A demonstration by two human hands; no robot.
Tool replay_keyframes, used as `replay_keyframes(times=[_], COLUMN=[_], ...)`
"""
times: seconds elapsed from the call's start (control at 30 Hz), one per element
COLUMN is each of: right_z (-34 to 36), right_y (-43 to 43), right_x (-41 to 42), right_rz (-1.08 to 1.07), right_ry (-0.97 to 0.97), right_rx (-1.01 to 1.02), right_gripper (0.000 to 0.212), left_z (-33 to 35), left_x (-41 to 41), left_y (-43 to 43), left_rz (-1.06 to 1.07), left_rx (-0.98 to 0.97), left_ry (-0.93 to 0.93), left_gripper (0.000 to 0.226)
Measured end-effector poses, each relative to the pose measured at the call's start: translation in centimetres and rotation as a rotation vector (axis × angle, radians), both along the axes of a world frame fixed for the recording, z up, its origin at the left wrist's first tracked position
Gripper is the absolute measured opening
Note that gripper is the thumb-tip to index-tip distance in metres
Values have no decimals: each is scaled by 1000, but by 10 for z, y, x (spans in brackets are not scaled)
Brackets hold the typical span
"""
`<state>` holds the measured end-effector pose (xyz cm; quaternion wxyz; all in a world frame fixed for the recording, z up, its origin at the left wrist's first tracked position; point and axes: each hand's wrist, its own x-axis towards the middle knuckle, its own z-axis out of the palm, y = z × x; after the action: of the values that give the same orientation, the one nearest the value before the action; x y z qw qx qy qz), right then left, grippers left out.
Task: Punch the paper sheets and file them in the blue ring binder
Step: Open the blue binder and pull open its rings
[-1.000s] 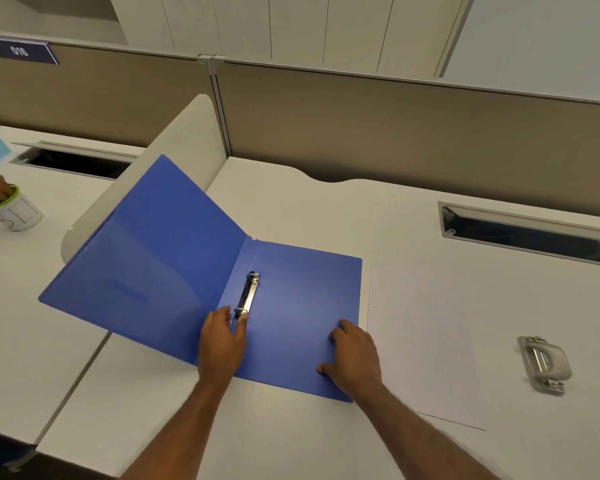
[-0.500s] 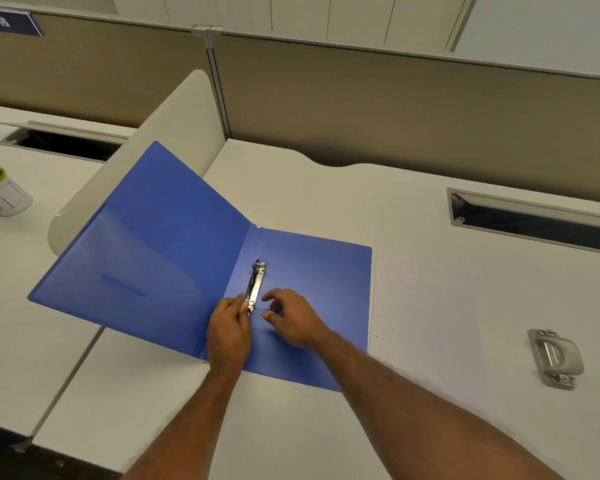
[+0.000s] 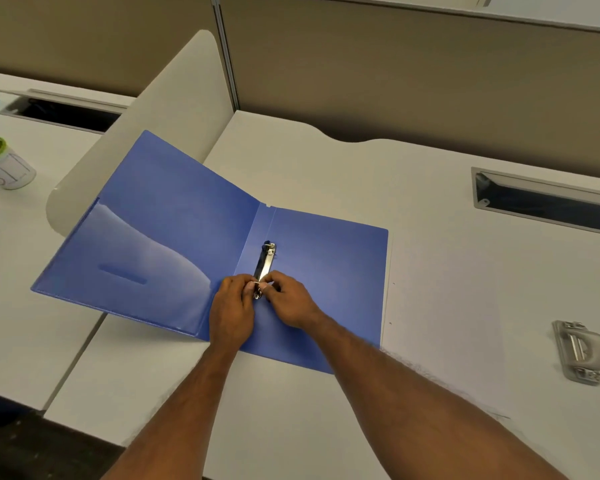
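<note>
Lying open flat on the white desk, the blue ring binder sits at frame centre, w/ its back half on the desk and its front cover spread toward 9 o'clock, tilted up over the low white divider. Metal ring mechanism runs along the spine; upper ring looks shut, lower ring is under your fingers.

Your left hand comes in from 6 o'clock, fingertips pinched together on the lower ring from its 9 o'clock side. Your right hand meets it from the 3 o'clock side, thumb & forefinger clamped on the same ring. Can't tell if that ring is parted or shut.

Paper sheets lie flat on the desk just beside the binder's 3 o'clock edge, touching or nearly so; small dots show along their near-binder edge. Grey hole punch rests further toward 3 o'clock, apart from the sheets.

Cable slot at 2 o'clock. On the neighbouring desk at 9 o'clock, a white cup w/ green rim, another cable slot behind it.
</note>
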<state>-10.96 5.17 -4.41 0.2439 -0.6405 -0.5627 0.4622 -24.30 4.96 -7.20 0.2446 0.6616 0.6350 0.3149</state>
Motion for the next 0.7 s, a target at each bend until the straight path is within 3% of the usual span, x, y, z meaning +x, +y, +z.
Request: replay_keyframes(times=[0.37,0.7], right_z=[-10,-10], right_y=[-2,-5], right_x=[-5,2], right_rz=[-24,-54], right_ry=[-3,140], right_rx=[78,63], right_gripper=[17,18], left_z=[-3,3], left_x=[-3,-9], left_y=[9,10], left_rz=[-84,-122], left_rx=[-149,-158], left_ry=[-100,-124], left_gripper=[21,20])
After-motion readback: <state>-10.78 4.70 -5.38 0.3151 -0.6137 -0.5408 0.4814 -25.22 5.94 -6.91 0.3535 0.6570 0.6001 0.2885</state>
